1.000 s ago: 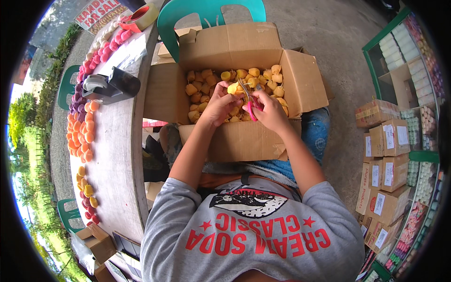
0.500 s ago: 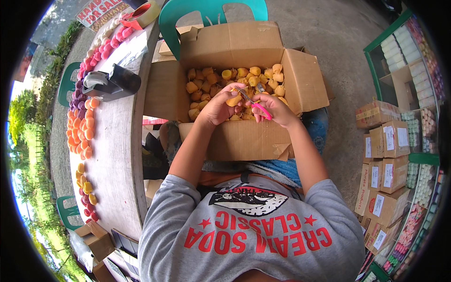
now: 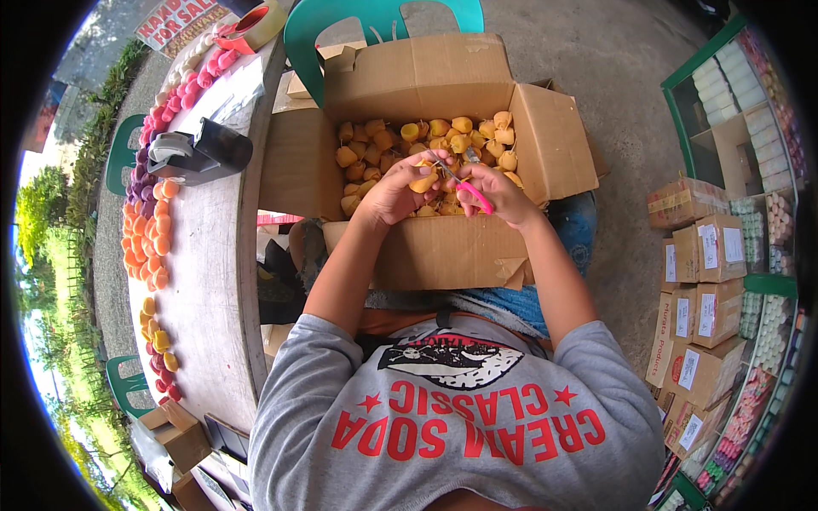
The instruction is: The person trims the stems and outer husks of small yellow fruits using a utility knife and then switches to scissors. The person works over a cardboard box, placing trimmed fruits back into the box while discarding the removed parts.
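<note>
My left hand (image 3: 390, 196) holds a small yellow-orange votive candle (image 3: 422, 181) between thumb and fingers, over an open cardboard box (image 3: 443, 251). In my right hand (image 3: 506, 196) is a pair of scissors (image 3: 476, 197) with pink handles. The blades reach to the top of the held candle, by my left fingertips; whether they touch the wick is too small to tell. Several similar candles (image 3: 461, 124) with thin wicks fill the box below both hands.
At my left, a white table (image 3: 209, 281) carries rows of orange candles (image 3: 146, 243) and other colours, plus a black tape dispenser (image 3: 200, 153). A teal chair (image 3: 383, 17) stands behind the box. Stacked cartons (image 3: 716, 311) and a green-framed shelf (image 3: 673, 102) are on the right.
My right fingers have shifted slightly on the scissors, and the blades look closer together. The candle stays in my left hand at nearly the same spot.
</note>
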